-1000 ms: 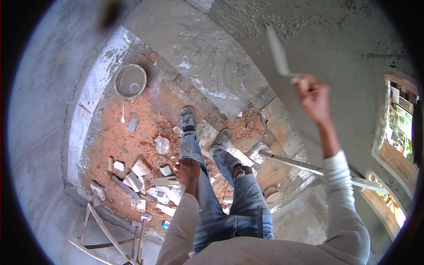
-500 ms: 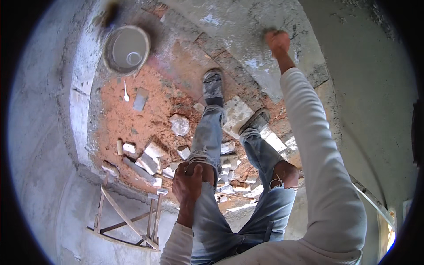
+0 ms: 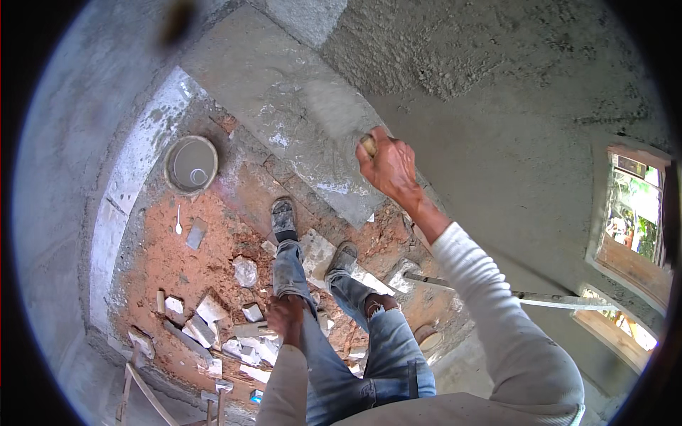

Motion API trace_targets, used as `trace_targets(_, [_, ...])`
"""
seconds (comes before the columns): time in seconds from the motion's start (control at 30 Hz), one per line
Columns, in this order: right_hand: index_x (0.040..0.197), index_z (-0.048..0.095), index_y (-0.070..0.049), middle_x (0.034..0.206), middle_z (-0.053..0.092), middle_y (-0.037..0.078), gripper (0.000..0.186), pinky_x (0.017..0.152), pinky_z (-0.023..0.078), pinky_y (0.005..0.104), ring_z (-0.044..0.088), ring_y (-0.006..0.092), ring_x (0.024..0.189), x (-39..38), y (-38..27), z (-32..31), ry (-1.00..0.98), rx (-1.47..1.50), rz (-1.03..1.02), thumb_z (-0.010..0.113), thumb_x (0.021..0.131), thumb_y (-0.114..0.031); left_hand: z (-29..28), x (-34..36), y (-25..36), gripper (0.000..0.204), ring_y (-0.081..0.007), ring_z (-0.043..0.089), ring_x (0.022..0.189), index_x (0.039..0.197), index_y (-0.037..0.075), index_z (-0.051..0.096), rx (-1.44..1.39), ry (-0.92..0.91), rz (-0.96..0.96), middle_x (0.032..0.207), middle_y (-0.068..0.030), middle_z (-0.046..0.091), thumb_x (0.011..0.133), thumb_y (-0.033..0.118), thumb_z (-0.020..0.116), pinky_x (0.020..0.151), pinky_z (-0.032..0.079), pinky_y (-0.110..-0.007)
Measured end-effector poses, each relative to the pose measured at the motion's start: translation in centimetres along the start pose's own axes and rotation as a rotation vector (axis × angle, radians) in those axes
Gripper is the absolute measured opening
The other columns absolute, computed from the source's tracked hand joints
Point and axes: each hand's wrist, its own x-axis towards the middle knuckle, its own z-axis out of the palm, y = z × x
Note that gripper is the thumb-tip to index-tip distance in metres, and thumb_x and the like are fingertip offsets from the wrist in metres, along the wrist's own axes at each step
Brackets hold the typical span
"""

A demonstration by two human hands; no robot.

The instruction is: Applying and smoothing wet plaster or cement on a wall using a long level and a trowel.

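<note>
My right hand [image 3: 389, 165] is closed around a tool whose rounded, yellowish wooden handle end [image 3: 368, 145] pokes out between thumb and fingers. A pale grey blur lies just beyond it, so the tool's kind cannot be made out. It is over a smooth grey cement surface [image 3: 284, 106] with whitish wet streaks. Lower down, my left hand [image 3: 286, 318] is curled over my left knee; its fingers are partly in shadow. To the left stands a round bucket [image 3: 170, 167] holding grey liquid, with a clear ring-shaped thing in it.
A white spoon [image 3: 178, 220] and a grey flat piece [image 3: 197, 233] lie on reddish soil [image 3: 160, 252]. Broken tile and rubble [image 3: 212, 309] are scattered left of my legs. A wooden frame [image 3: 145, 387] stands lower left. Rough plaster wall [image 3: 455, 57] rises beyond; a window [image 3: 632, 206] is right.
My right hand has come nearer, and its tool handle now shows. The view has swung right, bringing the window in. My left hand stays at the knee.
</note>
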Motion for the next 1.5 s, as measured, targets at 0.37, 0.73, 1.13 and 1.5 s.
trace_targets(0.37, [0.093,0.069,0.002,0.072,0.068,0.013,0.018,0.042,0.049,0.0323,0.062,0.015,0.053,2.3,-10.4,-13.0,-0.91,0.524,-0.456,0.066,0.092,-0.016,5.3,0.1,0.8,0.066,-0.036,0.065,0.101,0.135,0.006,0.048,0.074,0.05,0.012,0.123,-0.0195,0.058,0.086,0.05,0.057,0.084,0.053,-0.049])
trace_targets(0.73, [0.088,0.07,-0.012,0.067,0.065,-0.001,0.016,0.038,0.044,0.0212,0.053,0.0041,0.048,10.0,-4.2,-26.2,-0.001,0.272,0.007,0.063,0.097,-0.022,4.3,3.1,-0.5,0.048,-0.0292,0.065,0.085,0.128,0.014,0.055,0.146,0.167,0.031,0.109,-0.0114,0.058,0.091,0.045,0.052,0.065,0.052,-0.046])
trace_targets(1.13, [0.104,0.065,-0.005,0.096,0.07,0.024,0.031,0.083,0.055,0.0527,0.067,0.0459,0.091,-7.0,19.2,33.8,-0.364,-0.12,0.548,0.06,0.086,-0.03,-8.1,4.8,4.0,0.048,-0.0378,0.065,0.108,0.116,0.008,0.068,0.059,-0.079,-0.023,0.116,-0.0182,0.069,0.084,0.043,0.062,0.094,0.05,-0.049])
trace_targets(1.5, [0.086,0.059,0.003,0.073,0.065,0.03,0.027,0.068,0.054,0.0522,0.066,0.049,0.075,3.4,8.3,27.0,0.091,0.204,0.309,0.06,0.086,-0.023,-7.3,6.0,1.0,0.051,-0.0397,0.065,0.107,0.119,0.009,0.067,0.086,-0.202,-0.006,0.117,-0.0193,0.068,0.083,0.045,0.062,0.092,0.051,-0.05])
